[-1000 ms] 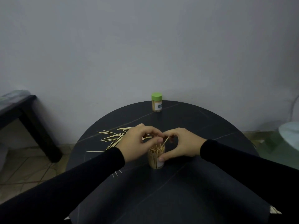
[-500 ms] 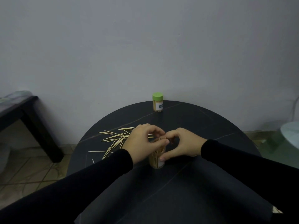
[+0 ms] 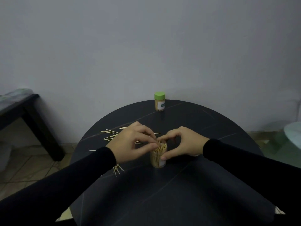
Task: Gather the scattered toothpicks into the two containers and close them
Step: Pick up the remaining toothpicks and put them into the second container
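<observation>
An open clear container packed with toothpicks stands upright in the middle of the round black table. My right hand grips it, thumb on its front side and index finger curled behind its rim. From the left, my left hand reaches the container's mouth, thumb and fingertips pinching the toothpick tops. Loose toothpicks lie scattered behind my left hand, and a small bunch lies beside my left sleeve. A second container with a green lid on it stands at the table's far edge.
A low black side table stands on the tiled floor to the left. A pale glass-topped piece shows at the right edge. The wall rises right behind the round table.
The toothpick that stuck out at an angle now stands in with the rest. My left fingers have closed in over the container's mouth. My right hand keeps its hold.
</observation>
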`<act>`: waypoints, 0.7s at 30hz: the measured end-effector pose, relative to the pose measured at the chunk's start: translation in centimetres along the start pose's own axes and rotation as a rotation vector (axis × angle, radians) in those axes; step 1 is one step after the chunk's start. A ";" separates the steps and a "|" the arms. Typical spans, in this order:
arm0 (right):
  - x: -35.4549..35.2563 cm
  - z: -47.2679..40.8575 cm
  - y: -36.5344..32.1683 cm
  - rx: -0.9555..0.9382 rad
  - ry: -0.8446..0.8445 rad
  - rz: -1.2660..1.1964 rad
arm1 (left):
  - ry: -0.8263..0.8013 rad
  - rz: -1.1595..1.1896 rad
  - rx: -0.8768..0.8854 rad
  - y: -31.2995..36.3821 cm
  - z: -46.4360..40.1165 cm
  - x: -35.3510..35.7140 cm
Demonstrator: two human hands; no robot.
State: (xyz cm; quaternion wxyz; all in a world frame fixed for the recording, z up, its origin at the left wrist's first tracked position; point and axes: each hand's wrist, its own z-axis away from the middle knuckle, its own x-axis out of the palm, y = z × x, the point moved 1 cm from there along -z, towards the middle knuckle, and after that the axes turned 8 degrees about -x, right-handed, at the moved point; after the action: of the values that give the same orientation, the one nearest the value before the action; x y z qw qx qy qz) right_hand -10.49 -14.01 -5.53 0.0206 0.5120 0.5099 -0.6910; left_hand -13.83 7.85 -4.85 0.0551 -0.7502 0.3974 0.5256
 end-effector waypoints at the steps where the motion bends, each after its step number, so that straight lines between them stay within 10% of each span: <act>1: -0.1 0.0 0.0 0.000 0.001 -0.002 | 0.014 0.007 -0.014 0.0 0.2 -0.1; 10: -0.3 -0.6 0.3 -0.009 0.019 0.062 | -0.219 -0.200 -0.085 0.1 2.0 0.5; 21: -1.7 -1.0 -0.2 0.029 -0.137 0.478 | -0.097 -0.028 -0.135 -0.1 1.4 0.5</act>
State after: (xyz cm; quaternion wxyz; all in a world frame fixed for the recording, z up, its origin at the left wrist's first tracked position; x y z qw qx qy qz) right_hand -9.09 -14.00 -4.17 0.2106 0.5701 0.3620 -0.7068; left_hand -14.72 8.34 -5.94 0.0310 -0.7312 0.3477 0.5862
